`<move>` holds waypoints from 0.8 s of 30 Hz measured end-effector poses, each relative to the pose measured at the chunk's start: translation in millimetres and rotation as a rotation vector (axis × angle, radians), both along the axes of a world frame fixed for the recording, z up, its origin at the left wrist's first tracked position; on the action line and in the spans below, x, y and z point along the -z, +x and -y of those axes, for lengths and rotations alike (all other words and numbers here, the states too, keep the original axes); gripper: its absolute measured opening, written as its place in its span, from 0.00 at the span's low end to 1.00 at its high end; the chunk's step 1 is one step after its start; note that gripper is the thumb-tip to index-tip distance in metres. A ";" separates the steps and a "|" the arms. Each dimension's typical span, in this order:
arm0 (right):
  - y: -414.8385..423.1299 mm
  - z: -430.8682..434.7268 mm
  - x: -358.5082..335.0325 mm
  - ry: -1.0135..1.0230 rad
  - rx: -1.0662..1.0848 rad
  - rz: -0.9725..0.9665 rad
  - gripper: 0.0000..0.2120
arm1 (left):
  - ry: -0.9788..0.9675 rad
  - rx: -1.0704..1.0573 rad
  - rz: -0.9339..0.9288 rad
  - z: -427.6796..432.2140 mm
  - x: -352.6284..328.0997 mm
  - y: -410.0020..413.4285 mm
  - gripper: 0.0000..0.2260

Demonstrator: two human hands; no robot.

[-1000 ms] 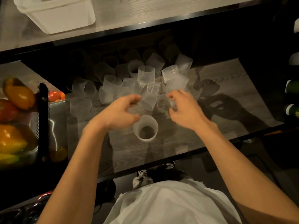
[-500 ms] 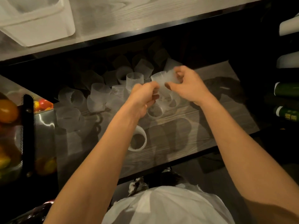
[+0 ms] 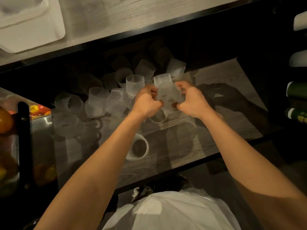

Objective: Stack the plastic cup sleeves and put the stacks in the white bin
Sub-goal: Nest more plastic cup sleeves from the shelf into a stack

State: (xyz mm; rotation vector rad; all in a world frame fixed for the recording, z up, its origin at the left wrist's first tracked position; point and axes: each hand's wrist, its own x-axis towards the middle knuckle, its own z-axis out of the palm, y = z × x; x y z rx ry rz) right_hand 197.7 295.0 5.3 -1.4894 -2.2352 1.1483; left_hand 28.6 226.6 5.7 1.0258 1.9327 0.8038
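Fingers and thumbs of both hands curl round one frosted cup sleeve [image 3: 167, 94] at the middle of the frame, the left hand [image 3: 147, 104] pinching its left side, the right hand [image 3: 193, 102] its right. I cannot tell whether a second sleeve sits inside it. Just behind and to the left, loose sleeves [image 3: 99, 97] lie jumbled on the wooden shelf [image 3: 216, 130]. A single sleeve [image 3: 138, 149] stands below the left wrist. The white bin [image 3: 33, 35] sits upper left, on the counter above.
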 end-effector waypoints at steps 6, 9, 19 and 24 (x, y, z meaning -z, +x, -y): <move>-2.0 1.2 12.1 -0.094 -0.065 0.048 0.39 | -0.118 0.044 -0.001 -6.9 7.2 -2.6 0.18; -5.2 2.9 2.2 -0.031 -0.056 -0.016 0.36 | -0.079 0.052 0.044 -4.6 -1.9 -8.8 0.25; -16.8 24.9 10.6 -0.181 -0.226 0.130 0.35 | -0.310 0.266 -0.026 13.0 -4.1 -34.5 0.26; -19.7 32.2 29.6 -0.147 -0.182 0.183 0.34 | -0.341 0.336 -0.203 14.0 11.7 -33.3 0.24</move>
